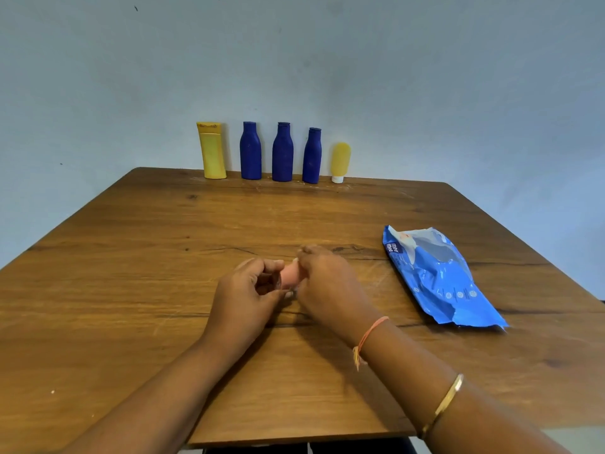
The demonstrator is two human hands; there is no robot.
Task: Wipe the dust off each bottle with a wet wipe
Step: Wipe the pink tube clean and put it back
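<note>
Centre of the wooden surface (pixel 137 257): both hands meet on a small pink bottle (pixel 289 276), held lying sideways just above the wood. The left hand (pixel 245 294) curls its fingers and thumb round the bottle's left end. The right hand (pixel 327 283) closes over the right end and hides most of it. A white sliver (pixel 296 258), too small to identify, shows at its fingertips. Along the far edge, against the wall (pixel 425 77), 5 containers stand upright in a row: 1 yellow bottle (pixel 212 152), 3 blue bottles (pixel 283 154) and 1 small yellow tube (pixel 340 160) on its white cap. A blue wipes pack (pixel 435 276) lies flat, right of the hands.
</note>
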